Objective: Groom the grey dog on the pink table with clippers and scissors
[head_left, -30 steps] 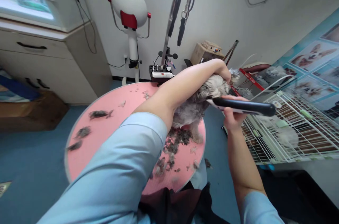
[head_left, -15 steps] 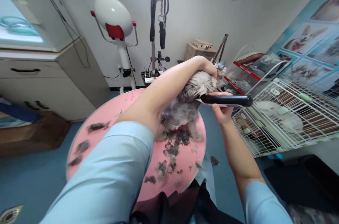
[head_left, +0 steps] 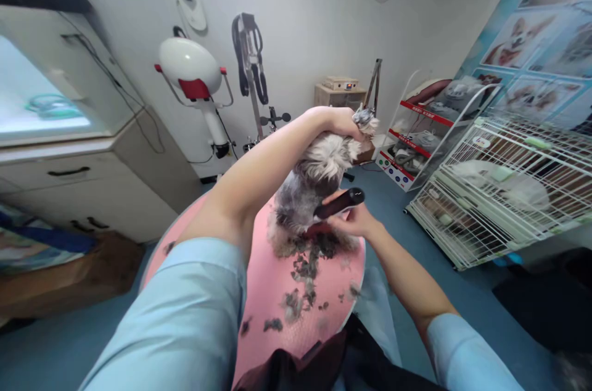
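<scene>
A grey and white dog is on the round pink grooming table, its body close-cropped and its head hair shaggy and pale. My left hand is closed around the front of the dog's head, with grey-white hair sticking out past the fingers. Whether it grips muzzle or hair I cannot make out. Lower down, my right hand wraps black hair clippers, their working end at the dog's chest. Cut fur clumps lie below the dog and toward the table's near edge.
A white dryer on a stand and a post with hanging straps are behind the table. At right stand a shelf rack and a white wire cage holding a white animal. Cabinets line the left.
The clippers and my right hand have moved from beside the dog's head down and left to its chest. My left hand still holds the head. The view has shifted slightly.
</scene>
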The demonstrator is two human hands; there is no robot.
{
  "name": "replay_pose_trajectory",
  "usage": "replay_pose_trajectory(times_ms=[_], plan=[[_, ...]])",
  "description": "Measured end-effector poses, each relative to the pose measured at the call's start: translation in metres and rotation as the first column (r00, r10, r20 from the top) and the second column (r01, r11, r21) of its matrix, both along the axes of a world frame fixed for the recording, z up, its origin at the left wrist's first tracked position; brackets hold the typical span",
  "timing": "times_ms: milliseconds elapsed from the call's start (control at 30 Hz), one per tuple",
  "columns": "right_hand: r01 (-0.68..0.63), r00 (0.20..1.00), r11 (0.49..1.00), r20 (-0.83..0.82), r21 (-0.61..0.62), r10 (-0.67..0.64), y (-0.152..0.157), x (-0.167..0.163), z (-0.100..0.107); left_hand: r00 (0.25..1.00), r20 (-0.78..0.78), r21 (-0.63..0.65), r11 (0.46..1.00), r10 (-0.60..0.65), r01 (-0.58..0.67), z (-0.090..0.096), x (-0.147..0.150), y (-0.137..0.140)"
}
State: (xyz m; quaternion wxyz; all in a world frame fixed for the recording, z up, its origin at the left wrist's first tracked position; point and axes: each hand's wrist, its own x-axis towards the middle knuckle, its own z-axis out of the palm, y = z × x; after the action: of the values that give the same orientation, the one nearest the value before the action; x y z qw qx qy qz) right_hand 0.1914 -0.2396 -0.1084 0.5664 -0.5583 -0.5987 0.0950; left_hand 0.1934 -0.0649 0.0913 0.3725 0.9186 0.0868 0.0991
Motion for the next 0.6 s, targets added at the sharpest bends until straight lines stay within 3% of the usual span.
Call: replay_pose_trajectory(times_ms=[67, 100, 167, 267, 333, 367, 433, 467, 500, 533, 567, 600], plan=[[-0.062, 0.947, 0.988, -0.322, -0.138, 0.014, -0.011, -0.016, -0.030, 0.956, 0.281, -0.141, 0.989, 0.085, -0.047, -0.001, -0.029, -0.010], [-0.023, 0.854, 0.989, -0.517, -0.149, -0.058, -0.019, -0.024, -0.049, 0.893, 0.428, -0.217, 0.975, 0.137, -0.046, -0.006, -0.050, -0.016], [0.074, 0.749, 0.988, -0.647, -0.136, -0.145, -0.040, -0.040, -0.089, 0.769, 0.609, -0.277, 0.960, 0.196, -0.025, -0.032, -0.099, -0.028], [0.233, 0.584, 0.966, -0.777, -0.115, -0.234, -0.077, -0.057, -0.137, 0.699, 0.664, -0.217, 0.963, 0.267, -0.161, -0.107, -0.170, -0.047], [0.290, 0.479, 0.949, -0.840, -0.125, -0.257, -0.101, -0.061, -0.155, 0.722, 0.602, -0.212, 0.940, 0.341, -0.268, -0.166, -0.196, -0.059], [0.307, 0.406, 0.942, -0.876, -0.135, -0.258, -0.112, -0.062, -0.161, 0.721, 0.548, -0.277, 0.905, 0.425, -0.323, -0.193, -0.200, -0.066], [0.320, 0.249, 0.936, -0.940, -0.147, -0.233, -0.128, -0.062, -0.167, 0.771, 0.340, -0.504, 0.796, 0.539, -0.334, -0.231, -0.186, -0.080], [0.321, 0.182, 0.936, -0.961, -0.144, -0.210, -0.134, -0.061, -0.169, 0.793, 0.237, -0.665, 0.688, 0.562, -0.289, -0.241, -0.170, -0.087], [0.319, 0.137, 0.938, -0.973, -0.134, -0.185, -0.139, -0.061, -0.170, 0.799, 0.158, -0.827, 0.520, 0.581, -0.214, -0.245, -0.151, -0.094], [0.314, 0.119, 0.942, -0.979, -0.120, -0.164, -0.142, -0.061, -0.171, 0.775, 0.109, -0.940, 0.318, 0.622, -0.124, -0.244, -0.130, -0.099], [0.308, 0.116, 0.946, -0.982, -0.107, -0.149, -0.145, -0.061, -0.172, 0.763, 0.105, -0.963, 0.257, 0.637, -0.082, -0.239, -0.109, -0.103], [0.300, 0.121, 0.949, -0.983, -0.097, -0.138, -0.147, -0.062, -0.173, 0.752, 0.111, -0.972, 0.229, 0.649, -0.053, -0.232, -0.090, -0.106]])
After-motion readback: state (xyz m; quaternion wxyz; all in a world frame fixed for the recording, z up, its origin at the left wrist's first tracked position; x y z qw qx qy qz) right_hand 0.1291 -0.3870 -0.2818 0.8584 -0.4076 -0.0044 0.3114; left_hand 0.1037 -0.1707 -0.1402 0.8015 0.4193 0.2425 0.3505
